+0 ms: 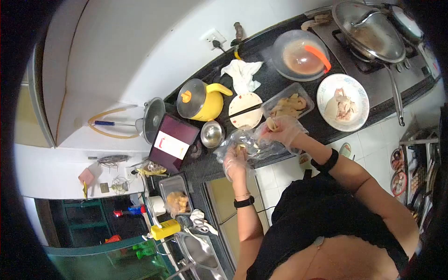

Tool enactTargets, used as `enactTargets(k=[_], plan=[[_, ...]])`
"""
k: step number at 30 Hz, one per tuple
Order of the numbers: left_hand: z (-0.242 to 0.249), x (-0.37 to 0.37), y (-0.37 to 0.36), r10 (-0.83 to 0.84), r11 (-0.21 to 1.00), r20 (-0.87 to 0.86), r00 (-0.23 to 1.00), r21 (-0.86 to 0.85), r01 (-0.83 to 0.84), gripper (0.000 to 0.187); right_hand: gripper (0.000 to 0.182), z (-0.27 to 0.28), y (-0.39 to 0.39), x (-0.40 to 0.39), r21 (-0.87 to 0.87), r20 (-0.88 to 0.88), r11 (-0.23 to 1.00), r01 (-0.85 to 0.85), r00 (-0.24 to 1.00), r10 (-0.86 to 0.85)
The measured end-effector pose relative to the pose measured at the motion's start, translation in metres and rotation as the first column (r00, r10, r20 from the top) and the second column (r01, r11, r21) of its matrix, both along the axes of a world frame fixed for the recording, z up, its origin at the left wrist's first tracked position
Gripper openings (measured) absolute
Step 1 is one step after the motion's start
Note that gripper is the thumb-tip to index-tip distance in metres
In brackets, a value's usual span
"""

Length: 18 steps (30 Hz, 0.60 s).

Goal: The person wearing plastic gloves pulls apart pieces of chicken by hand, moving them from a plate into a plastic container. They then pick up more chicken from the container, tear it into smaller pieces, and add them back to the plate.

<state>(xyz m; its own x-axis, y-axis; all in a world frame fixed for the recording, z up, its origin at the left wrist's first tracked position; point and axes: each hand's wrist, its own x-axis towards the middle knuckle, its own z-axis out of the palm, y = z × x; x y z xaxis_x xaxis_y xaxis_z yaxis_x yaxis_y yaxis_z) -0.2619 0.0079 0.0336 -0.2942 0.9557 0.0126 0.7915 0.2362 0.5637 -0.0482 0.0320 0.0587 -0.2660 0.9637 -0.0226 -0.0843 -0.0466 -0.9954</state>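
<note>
Both gloved hands are working just beside the yellow kettle (201,100): left hand (234,162) is gripping a plastic bag (249,144), right hand (282,129) is pinching a food piece (270,123).

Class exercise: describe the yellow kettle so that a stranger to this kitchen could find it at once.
Start at the dark countertop running along the white wall. The yellow kettle stands at its far end from the stove, beside a small steel bowl. It alone is bright yellow, with a grey lid and curved spout.
</note>
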Motion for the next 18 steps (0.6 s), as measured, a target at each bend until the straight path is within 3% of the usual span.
enactTargets(k=[2, 4, 6, 7, 8, 9, 11, 12, 13, 14, 15, 17, 18], plan=[[-0.006, -0.003, 0.002, -0.056, 0.997, -0.004, 0.998, 0.044, 0.056, 0.028, 0.01, 0.0, 0.0, 0.007, 0.076, 0.005, 0.996, 0.043, 0.999, -0.044], [-0.003, 0.004, 0.002, -0.096, 0.995, -0.335, 0.937, -0.001, 0.102, 0.027, 0.014, 0.013, -0.004, 0.021, 0.15, 0.236, 0.988, 0.042, 0.969, -0.077], [-0.015, 0.001, 0.0, -0.142, 0.972, -0.312, 0.94, 0.138, 0.192, 0.027, 0.015, 0.023, -0.006, 0.038, 0.235, 0.361, 0.969, 0.069, 0.92, -0.153], [-0.002, 0.014, -0.001, -0.156, 0.973, -0.338, 0.928, 0.107, 0.203, 0.027, 0.016, 0.028, -0.008, 0.053, 0.311, 0.47, 0.949, 0.059, 0.858, -0.207], [0.012, 0.03, -0.002, -0.147, 0.979, -0.246, 0.958, 0.101, 0.176, 0.026, 0.016, 0.039, -0.014, 0.071, 0.298, 0.422, 0.947, 0.121, 0.873, -0.244], [0.012, 0.037, 0.0, -0.224, 0.895, -0.231, 0.947, 0.336, 0.294, 0.022, 0.016, 0.047, -0.02, 0.088, 0.285, 0.371, 0.942, 0.176, 0.886, -0.278], [0.002, 0.058, 0.002, -0.332, 0.866, 0.249, 0.91, 0.463, 0.19, 0.02, 0.014, 0.035, -0.024, 0.122, 0.452, 0.552, 0.839, 0.302, 0.644, -0.53], [0.012, 0.073, 0.001, -0.349, 0.865, 0.272, 0.897, 0.462, 0.196, 0.02, 0.013, 0.035, -0.026, 0.137, 0.323, 0.408, 0.854, 0.408, 0.754, -0.515], [0.025, 0.085, -0.002, -0.375, 0.894, 0.183, 0.909, 0.329, 0.303, 0.02, 0.012, 0.035, -0.029, 0.15, 0.175, 0.233, 0.86, 0.479, 0.829, -0.508], [0.038, 0.097, -0.004, -0.408, 0.903, 0.091, 0.908, 0.182, 0.388, 0.021, 0.022, 0.015, -0.025, 0.168, 0.008, 0.357, 0.894, 0.448, 0.834, -0.421], [0.043, 0.11, -0.004, -0.413, 0.902, 0.104, 0.905, 0.185, 0.39, 0.021, 0.022, 0.021, -0.024, 0.178, 0.012, 0.369, 0.892, 0.452, 0.827, -0.424], [0.049, 0.135, -0.006, -0.543, 0.787, -0.019, 0.84, 0.338, 0.517, 0.02, 0.036, 0.032, -0.026, 0.191, 0.088, 0.718, 0.935, 0.344, 0.629, -0.299], [0.036, 0.144, -0.001, -0.595, 0.762, 0.097, 0.798, 0.385, 0.521, 0.02, 0.044, 0.03, -0.025, 0.195, 0.014, 0.722, 0.95, 0.312, 0.654, -0.225]])
